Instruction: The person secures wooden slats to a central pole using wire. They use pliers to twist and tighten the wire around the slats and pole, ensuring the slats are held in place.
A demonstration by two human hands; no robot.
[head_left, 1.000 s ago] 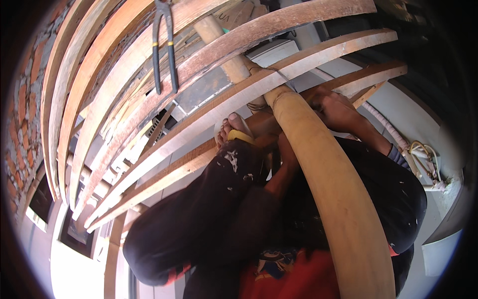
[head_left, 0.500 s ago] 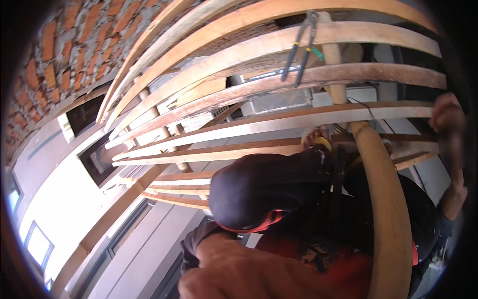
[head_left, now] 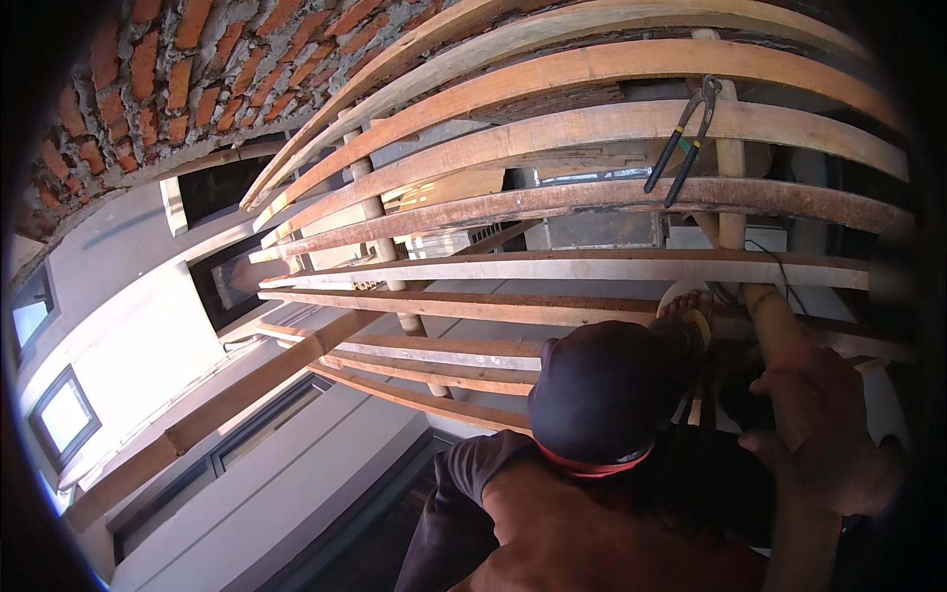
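At the lower right, my right hand (head_left: 804,395) is closed round a round wooden pole (head_left: 771,314) that runs down toward the lower edge. My left arm (head_left: 562,523) crosses the bottom of the view from a dark sleeve, very close. Its fingers do not show, so whether that hand holds anything cannot be told. My bent knee (head_left: 607,390) in dark trousers with red trim stands between the arms. A foot (head_left: 683,308) with something yellow round it rests on the slats. Above the pole, pincers (head_left: 707,99) with black and yellow handles hang on the slats.
Several long wooden slats (head_left: 552,266) run across, with gaps between them and a lower space beneath. A brick wall (head_left: 178,84) rises at the upper left. A wooden beam (head_left: 197,434) slants at the left. A dark blurred shape (head_left: 896,261) sits at the right rim.
The view has shifted, so slats and pincers sit lower and farther right. My right hand has come from the raised far-right area onto the pole. My left arm appears farther right.
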